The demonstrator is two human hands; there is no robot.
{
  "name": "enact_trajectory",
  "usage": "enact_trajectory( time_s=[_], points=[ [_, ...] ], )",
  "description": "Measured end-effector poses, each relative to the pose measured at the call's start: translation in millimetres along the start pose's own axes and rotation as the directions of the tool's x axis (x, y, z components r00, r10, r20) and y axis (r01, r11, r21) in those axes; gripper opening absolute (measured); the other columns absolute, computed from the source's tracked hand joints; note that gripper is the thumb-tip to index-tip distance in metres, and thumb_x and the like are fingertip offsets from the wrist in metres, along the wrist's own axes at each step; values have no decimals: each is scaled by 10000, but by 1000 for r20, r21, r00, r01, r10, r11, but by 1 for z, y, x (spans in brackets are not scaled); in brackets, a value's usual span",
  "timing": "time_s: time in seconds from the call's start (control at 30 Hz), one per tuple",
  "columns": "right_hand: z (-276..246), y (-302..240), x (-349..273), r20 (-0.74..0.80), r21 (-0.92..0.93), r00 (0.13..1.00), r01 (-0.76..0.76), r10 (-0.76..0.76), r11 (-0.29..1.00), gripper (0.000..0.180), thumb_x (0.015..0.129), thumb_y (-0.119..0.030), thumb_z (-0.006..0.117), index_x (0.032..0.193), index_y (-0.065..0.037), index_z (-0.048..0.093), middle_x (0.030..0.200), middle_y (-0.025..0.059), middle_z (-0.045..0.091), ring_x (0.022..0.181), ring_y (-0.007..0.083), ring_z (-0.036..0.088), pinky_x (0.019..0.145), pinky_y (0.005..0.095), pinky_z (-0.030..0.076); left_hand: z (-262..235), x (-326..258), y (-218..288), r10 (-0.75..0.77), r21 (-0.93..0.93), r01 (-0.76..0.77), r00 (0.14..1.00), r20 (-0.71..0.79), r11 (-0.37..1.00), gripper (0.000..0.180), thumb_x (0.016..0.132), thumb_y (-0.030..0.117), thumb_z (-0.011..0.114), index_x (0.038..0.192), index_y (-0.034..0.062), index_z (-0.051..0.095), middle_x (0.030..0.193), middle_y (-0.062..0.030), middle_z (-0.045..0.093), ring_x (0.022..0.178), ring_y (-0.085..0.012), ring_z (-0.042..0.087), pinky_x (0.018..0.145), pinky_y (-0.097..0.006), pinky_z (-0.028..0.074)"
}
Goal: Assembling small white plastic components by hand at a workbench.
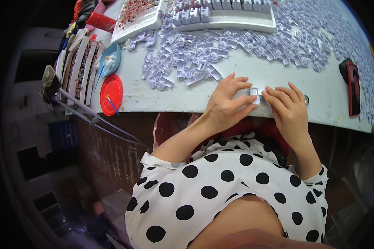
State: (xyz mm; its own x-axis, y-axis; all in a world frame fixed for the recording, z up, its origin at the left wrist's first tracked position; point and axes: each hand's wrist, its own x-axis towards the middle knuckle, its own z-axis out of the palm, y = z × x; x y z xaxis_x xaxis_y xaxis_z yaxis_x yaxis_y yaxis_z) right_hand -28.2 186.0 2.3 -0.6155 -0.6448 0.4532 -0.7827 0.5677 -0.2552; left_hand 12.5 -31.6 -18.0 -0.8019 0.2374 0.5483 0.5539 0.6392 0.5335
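Both hands are meeting over one small white plastic part [254, 94] at the near edge of the desk [187, 97]. The part is lying between the two grips: left hand [226, 106] is pinching its left side with fingers curled in, right hand [287, 108] is pressing fingertips onto its right side. Long axis can't be told; it's mostly covered. Both hands are equally close. The heap of matching parts [187, 62] is sitting farther back, well apart, left of centre.
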Motion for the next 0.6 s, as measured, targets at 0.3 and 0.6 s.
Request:
enact_trajectory(
  time_s=[0.3,0.6],
  points=[
    [-6,-6,6,61,-13,998,-25,26,1000,346,783,-5,680,1120,-78,699,1120,17,680,1022,218,618,1040,480,426,0,-1,-8,-13,-33,15,999,47,999,213,781,194,822,948,133,705,1183,-46,678,1223,-281,590,1105,-557,368],
    [-8,-9,8,96,-65,995,-7,14,998,348,783,1,677,1122,-77,698,1113,7,682,926,183,631,1028,461,445,0,0,-7,-20,-30,22,999,39,999,211,781,229,822,936,143,708,1148,-48,678,1164,-250,622,1138,-574,309]
  ],
)
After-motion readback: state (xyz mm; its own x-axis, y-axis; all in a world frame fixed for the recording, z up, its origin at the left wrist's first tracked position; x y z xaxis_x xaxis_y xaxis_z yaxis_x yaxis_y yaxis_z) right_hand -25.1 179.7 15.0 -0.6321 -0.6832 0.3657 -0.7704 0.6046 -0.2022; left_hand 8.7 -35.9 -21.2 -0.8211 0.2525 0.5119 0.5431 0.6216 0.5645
